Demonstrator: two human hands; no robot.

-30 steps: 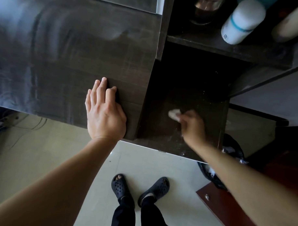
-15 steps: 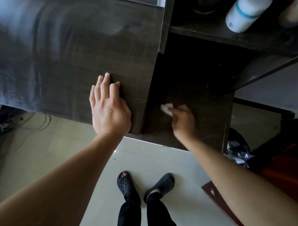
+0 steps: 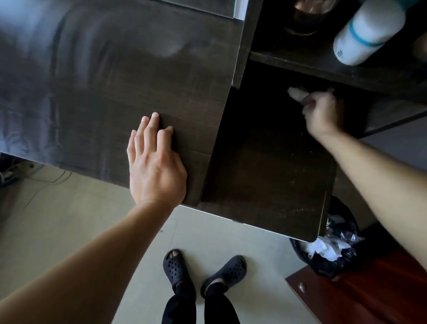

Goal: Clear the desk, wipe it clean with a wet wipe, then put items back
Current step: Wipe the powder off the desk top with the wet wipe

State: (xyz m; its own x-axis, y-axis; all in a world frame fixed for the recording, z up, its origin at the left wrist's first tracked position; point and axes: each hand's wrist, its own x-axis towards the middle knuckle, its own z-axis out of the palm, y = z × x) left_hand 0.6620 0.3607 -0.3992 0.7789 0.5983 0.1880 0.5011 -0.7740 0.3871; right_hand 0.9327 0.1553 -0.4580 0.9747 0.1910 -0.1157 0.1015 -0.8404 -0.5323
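The left hand (image 3: pixel 156 164) lies flat, palm down, fingers straight and close together, on the desk (image 3: pixel 101 85) near its front edge, just beside the step down to the lower shelf (image 3: pixel 267 176). The right hand (image 3: pixel 322 114), arm stretched out, curls its fingers round a white wipe (image 3: pixel 297 93) at the back of that shelf. Half a second ago this hand and the wipe were nearer the shelf's front; the left hand has stayed put. A white bottle (image 3: pixel 367 34) lies on the upper shelf.
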